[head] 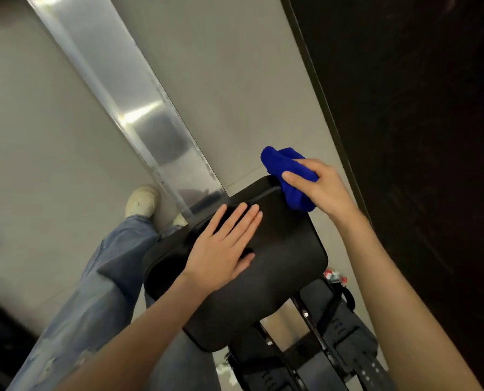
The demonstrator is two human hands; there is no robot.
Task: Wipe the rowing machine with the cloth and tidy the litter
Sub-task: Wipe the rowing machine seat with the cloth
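Gripping a bunched blue cloth [287, 165], the right hand [319, 187] is curling its fingers and thumb around the fabric and pressing it against the far corner of the rowing machine's black panel [280, 280]. The left hand [223, 246] is lying flat on the panel's near-left part, fingers straight and close together, holding nothing. A silver rail [139, 108] is running away from beneath the panel across the pale floor [37, 136]. Black footrests [348, 342] with straps are sitting below the panel. A red and white wrapper [333, 277] is lying just beside the panel's right edge, and white paper scraps [226, 372] are lying on the floor by the footrests. A leg in jeans [99, 277] and a pale shoe [142, 203] are showing left of the rail.
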